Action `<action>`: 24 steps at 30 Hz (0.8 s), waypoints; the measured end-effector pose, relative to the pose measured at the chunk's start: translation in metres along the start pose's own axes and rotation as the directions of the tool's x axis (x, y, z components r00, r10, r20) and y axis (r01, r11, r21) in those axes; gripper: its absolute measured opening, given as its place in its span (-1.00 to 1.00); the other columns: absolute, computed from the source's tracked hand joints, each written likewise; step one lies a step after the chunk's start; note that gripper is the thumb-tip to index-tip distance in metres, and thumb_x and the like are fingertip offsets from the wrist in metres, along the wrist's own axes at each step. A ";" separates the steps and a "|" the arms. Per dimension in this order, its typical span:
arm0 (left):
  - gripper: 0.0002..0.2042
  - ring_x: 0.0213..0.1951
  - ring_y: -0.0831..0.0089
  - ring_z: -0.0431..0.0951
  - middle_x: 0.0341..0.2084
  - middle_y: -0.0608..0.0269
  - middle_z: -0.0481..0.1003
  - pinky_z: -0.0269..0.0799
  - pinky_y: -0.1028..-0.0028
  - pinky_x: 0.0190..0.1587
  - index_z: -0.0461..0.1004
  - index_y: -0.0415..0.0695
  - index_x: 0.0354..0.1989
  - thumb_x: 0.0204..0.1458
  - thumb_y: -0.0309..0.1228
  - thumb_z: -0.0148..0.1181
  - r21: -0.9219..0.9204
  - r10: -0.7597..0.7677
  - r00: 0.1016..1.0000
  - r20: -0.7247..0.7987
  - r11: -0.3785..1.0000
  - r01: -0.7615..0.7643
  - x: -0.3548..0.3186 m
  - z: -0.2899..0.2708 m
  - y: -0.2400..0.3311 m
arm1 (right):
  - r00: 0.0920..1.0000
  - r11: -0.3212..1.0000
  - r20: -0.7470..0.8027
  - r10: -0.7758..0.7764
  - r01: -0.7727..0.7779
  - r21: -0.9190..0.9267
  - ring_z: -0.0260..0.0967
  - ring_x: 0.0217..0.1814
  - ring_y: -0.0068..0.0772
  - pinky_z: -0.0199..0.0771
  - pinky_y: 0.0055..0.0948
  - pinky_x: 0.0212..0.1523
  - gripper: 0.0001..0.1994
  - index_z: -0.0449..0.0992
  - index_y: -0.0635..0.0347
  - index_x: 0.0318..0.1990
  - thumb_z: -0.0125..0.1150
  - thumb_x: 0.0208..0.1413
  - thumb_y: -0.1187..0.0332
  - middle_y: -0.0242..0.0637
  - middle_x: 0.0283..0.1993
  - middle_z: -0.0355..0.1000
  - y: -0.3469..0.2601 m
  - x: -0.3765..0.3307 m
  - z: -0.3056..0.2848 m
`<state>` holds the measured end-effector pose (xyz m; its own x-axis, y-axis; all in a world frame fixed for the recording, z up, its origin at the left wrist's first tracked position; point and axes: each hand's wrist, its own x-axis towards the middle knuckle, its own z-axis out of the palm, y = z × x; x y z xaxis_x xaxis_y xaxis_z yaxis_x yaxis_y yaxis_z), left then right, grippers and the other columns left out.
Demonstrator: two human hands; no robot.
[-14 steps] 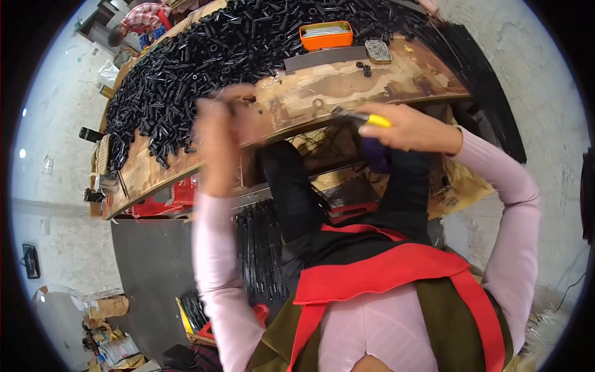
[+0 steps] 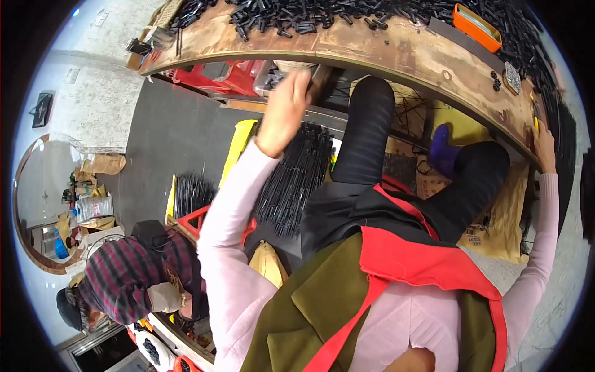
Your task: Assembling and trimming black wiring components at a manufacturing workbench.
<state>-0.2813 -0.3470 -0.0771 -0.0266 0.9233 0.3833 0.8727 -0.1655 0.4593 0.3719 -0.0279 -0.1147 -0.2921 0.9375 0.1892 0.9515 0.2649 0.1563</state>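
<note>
Far to the left of your left hand, a second person (image 2: 133, 273) in a plaid top is bent over near the floor, well apart from you.

Your left hand (image 2: 286, 108) is raised under the counter edge (image 2: 372, 49), fingers curled around a dark blurred object (image 2: 321, 79); I cannot tell what it is. Just below and right of that hand lies a bundle of thin black rods (image 2: 297, 177) on the dark floor, with a yellow strip (image 2: 238, 149) beside it on the hand's left. A smaller bundle of rods (image 2: 191, 193) sits further left and lower. Red crates (image 2: 211, 75) sit under the counter, up and left of the hand.

Above both hands, the counter top carries a heap of short black tubes (image 2: 322, 13).

An orange box (image 2: 476, 27) sits on the counter, up and left of your right hand.

Your right hand (image 2: 544, 144) rests against the counter's right end, fingers flat on the edge. A small yellow item (image 2: 535, 121) shows just above its fingertips; cannot tell whether the hand grips it.
</note>
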 end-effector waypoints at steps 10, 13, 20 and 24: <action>-0.40 0.27 -0.11 0.16 0.27 -0.18 0.20 0.10 0.15 0.32 0.03 -0.06 0.42 0.21 -0.40 0.07 -0.070 -0.510 0.837 0.196 0.845 0.531 -0.052 0.236 -0.036 | 0.978 0.972 -0.016 -0.207 0.203 -0.121 0.48 -0.16 -0.03 0.50 -0.14 -0.10 -0.83 0.59 0.25 -0.32 0.10 0.05 0.39 -0.09 -0.15 0.52 0.013 0.036 -0.076; -0.53 0.22 -0.07 0.32 0.18 -0.18 0.34 0.22 0.21 0.25 0.26 -0.12 0.30 0.19 -0.46 0.05 -0.077 -0.372 0.865 0.337 0.905 0.419 -0.013 0.228 -0.005 | 0.944 0.924 -0.329 -0.018 0.141 0.355 0.41 -0.02 0.02 0.41 -0.19 0.04 -0.73 0.51 0.31 -0.04 0.03 0.24 0.32 0.00 -0.04 0.43 0.074 0.023 -0.079; -0.77 -0.17 0.00 0.54 -0.15 -0.02 0.52 0.44 0.21 -0.13 0.50 -0.16 -0.01 0.19 -0.49 0.02 0.061 -0.078 0.991 0.109 0.996 0.071 0.133 0.158 0.157 | 0.950 0.942 -0.277 0.141 -0.043 0.333 0.39 -0.08 -0.05 0.44 -0.22 -0.08 -0.82 0.52 0.27 -0.16 0.06 0.15 0.41 -0.08 -0.17 0.41 0.186 -0.021 -0.079; -0.74 -0.13 0.09 0.55 -0.18 -0.01 0.52 0.43 0.35 -0.09 0.48 -0.19 0.03 0.17 -0.55 0.04 -0.144 0.052 0.989 0.137 0.989 -0.032 0.171 0.168 0.251 | 0.883 0.928 -0.304 0.359 -0.372 0.014 0.44 -0.18 0.11 0.55 -0.10 -0.25 -0.63 0.38 0.32 -0.09 0.28 -0.08 0.39 -0.02 -0.25 0.41 0.236 -0.019 -0.064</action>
<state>0.0150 -0.1721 -0.0305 0.0856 0.9523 0.2928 0.7940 -0.2428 0.5573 0.5958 0.0029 -0.0195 0.0544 0.8540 0.5174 0.9931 -0.1000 0.0607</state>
